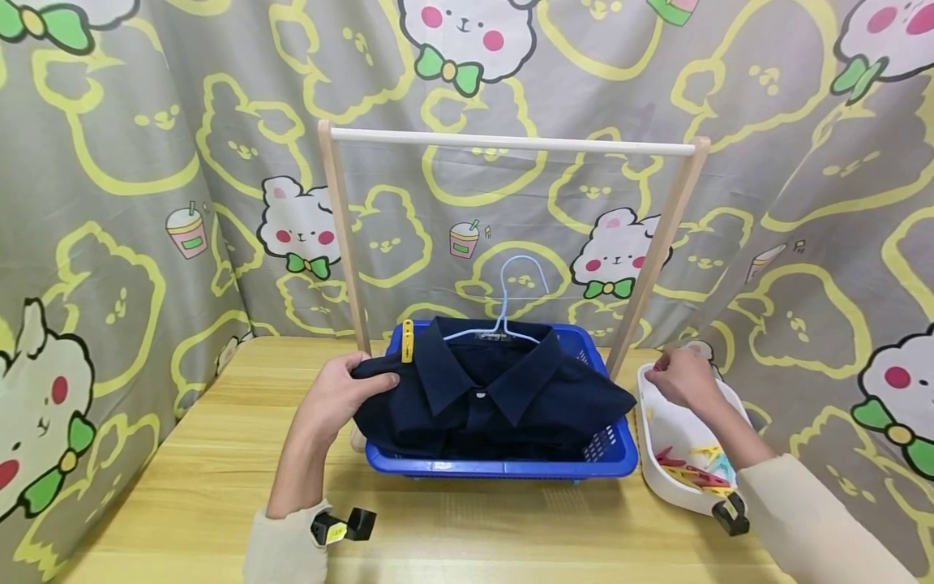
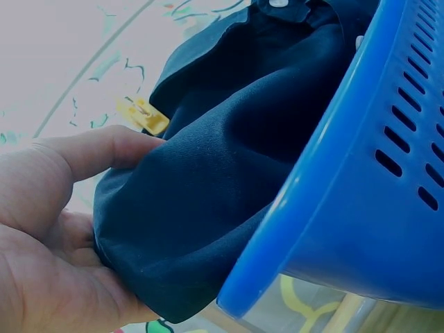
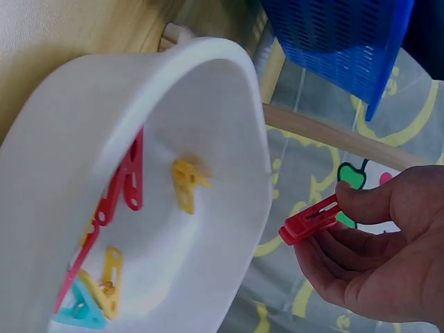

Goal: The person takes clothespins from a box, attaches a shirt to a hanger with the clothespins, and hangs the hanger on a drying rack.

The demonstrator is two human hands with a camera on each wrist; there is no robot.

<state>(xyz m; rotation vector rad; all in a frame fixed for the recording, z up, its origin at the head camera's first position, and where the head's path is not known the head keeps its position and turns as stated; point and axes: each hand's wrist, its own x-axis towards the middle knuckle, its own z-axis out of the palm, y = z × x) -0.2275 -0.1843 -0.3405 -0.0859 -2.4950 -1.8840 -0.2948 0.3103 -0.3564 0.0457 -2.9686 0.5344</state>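
A dark navy collared shirt (image 1: pixel 467 405) lies bunched over a blue basket (image 1: pixel 503 468), with a light blue wire hanger (image 1: pixel 502 304) in its neck. My left hand (image 1: pixel 339 397) holds the shirt's left-side shoulder between thumb and fingers. Close by, a yellow clothespin (image 1: pixel 407 341) is clipped on the shirt beside the collar. Over the far end of a white bin (image 1: pixel 649 462), my right hand (image 1: pixel 686 377) pinches a red clothespin (image 3: pixel 310 220) between thumb and fingers. Red, yellow and teal clothespins (image 1: pixel 704 478) lie inside the bin.
A wooden rack with a white crossbar (image 1: pixel 511 142) rises around the basket, its posts close to both sides. The wooden table (image 1: pixel 219 454) extends left and in front. A grey patterned curtain (image 1: pixel 394 73) hangs behind and at the sides.
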